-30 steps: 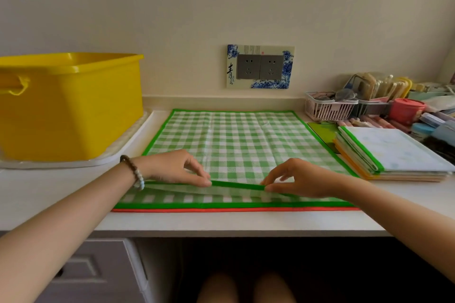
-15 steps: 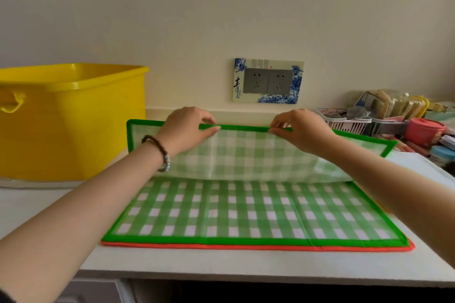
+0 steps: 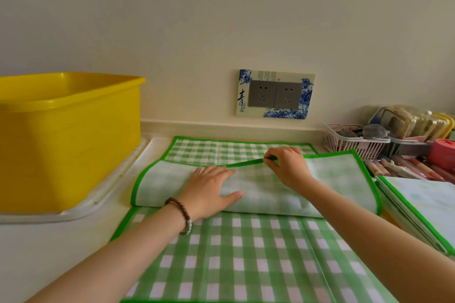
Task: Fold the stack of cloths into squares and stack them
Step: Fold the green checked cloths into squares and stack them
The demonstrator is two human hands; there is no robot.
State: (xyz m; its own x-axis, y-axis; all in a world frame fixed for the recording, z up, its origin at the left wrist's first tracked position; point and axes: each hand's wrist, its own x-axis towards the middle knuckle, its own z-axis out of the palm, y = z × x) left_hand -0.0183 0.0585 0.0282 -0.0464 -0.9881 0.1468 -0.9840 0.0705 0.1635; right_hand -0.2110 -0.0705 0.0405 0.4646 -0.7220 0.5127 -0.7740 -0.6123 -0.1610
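A green-and-white checked cloth (image 3: 344, 179) with a green border lies folded back on itself across the counter, its pale underside up. Another checked cloth (image 3: 234, 253) lies flat beneath it and reaches the near edge. My left hand (image 3: 211, 189) rests flat, fingers spread, on the folded cloth's left half. My right hand (image 3: 288, 167) pinches the green border of the folded cloth near its far edge. A stack of folded cloths (image 3: 423, 206) sits at the right.
A large yellow tub (image 3: 66, 140) stands on a white tray (image 3: 98, 202) at the left. At the back right are a white basket (image 3: 354, 142), packets and a pink container (image 3: 442, 152). A wall socket plate (image 3: 275, 94) is behind the cloth.
The near edge of the top cloth was lifted and carried over toward the wall. It now lies folded down, and my left hand has let go and pressed flat on it.
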